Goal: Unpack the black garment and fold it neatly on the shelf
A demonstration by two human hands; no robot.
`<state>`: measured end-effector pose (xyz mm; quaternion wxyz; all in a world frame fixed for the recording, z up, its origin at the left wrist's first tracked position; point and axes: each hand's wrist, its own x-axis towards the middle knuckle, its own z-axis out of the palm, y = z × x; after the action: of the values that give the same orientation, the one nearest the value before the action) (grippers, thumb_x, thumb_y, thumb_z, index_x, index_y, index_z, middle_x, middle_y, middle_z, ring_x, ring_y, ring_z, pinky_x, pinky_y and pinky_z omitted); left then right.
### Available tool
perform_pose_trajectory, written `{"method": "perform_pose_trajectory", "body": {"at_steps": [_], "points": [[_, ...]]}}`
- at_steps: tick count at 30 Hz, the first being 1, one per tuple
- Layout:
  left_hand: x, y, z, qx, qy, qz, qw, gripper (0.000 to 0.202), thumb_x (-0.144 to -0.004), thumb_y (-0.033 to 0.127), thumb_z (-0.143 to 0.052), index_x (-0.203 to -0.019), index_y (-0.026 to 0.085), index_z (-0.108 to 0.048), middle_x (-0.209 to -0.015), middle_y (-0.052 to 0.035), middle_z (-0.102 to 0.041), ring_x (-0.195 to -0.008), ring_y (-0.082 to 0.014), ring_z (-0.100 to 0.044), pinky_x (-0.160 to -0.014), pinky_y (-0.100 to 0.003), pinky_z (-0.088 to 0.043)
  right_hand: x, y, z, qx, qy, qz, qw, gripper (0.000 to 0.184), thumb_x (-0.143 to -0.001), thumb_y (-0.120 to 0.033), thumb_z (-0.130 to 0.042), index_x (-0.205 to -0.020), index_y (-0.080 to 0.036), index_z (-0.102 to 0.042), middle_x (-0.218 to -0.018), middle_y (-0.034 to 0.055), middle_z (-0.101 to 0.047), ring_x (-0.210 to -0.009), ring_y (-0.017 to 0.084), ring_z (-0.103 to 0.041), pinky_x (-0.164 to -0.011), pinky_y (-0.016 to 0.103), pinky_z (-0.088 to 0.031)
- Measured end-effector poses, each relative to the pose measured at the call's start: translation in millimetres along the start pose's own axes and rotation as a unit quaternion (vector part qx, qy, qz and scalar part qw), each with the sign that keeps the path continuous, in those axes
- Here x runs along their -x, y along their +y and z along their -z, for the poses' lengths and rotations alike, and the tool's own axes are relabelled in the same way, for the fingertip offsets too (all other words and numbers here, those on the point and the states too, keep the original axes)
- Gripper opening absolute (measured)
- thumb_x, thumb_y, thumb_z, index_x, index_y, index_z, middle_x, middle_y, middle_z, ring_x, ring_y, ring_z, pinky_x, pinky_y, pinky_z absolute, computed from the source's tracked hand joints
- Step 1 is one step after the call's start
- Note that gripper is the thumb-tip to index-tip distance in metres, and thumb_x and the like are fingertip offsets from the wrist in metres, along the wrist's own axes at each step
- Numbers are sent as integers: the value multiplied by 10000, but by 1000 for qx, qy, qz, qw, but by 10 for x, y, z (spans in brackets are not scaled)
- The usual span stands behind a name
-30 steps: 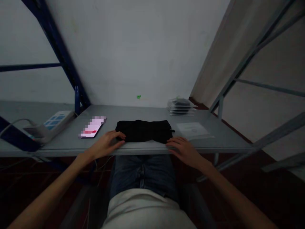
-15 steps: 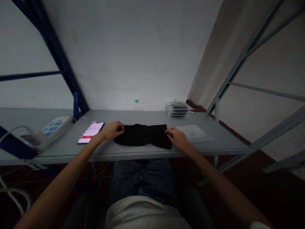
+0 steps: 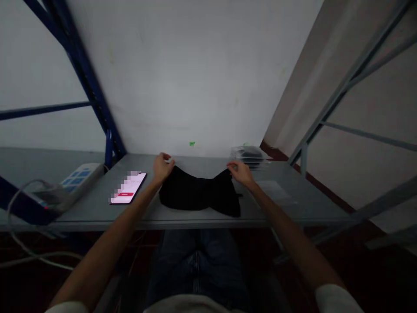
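A black cloth (image 3: 198, 195) lies on the grey shelf table (image 3: 182, 217) in front of me. My left hand (image 3: 162, 167) pinches its far left corner and my right hand (image 3: 239, 170) pinches its far right corner. Both corners are raised off the surface, so the cloth sags between them while its near edge rests on the table.
A lit phone (image 3: 128, 188) lies left of the cloth. A white power strip (image 3: 76, 180) with a cable sits further left. A stack of clear packets (image 3: 249, 155) stands at the back right, and a flat clear bag (image 3: 275, 191) lies right of the cloth. Blue and grey rack posts flank the table.
Both hands moved from the cloth's near edge to its far corners, closed on them and lifted them up and away from me. The cloth has opened out from its folded shape.
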<state>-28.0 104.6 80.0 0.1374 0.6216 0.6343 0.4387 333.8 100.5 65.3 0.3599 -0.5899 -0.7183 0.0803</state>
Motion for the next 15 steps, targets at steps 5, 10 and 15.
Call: {"method": "perform_pose_trajectory", "body": {"at_steps": [5,10,15], "points": [[405,101,-119,-18,-248,-271,930,445,-794,526,-756,-1126,236,-695,-1042,-58,-691,-896,-214,-664,-838,-340,-532,-140,97,-186,-9,6,-49,999,155,-958,-308,-635,-1006,-204,-740,-915,17,-789,-621,151,-723,-770,279,-538],[385,122,-183,-78,-289,-236,924,166,-810,382,-708,-861,226,-734,-938,-36,-698,-791,-182,-647,-785,-301,-498,-231,121,-305,-32,25,-68,997,161,-951,-308,-610,-962,-192,-721,-929,36,-783,-583,146,-717,-757,287,-562],[-79,167,-298,-85,-196,-134,968,173,-871,329,-602,-912,204,-714,-869,-30,-716,-734,-182,-660,-758,-295,-504,-338,113,-431,-45,61,-65,995,289,-991,-327,-478,-1080,-153,-691,-1035,97,-764,-777,194,-750,-791,317,-581]]}}
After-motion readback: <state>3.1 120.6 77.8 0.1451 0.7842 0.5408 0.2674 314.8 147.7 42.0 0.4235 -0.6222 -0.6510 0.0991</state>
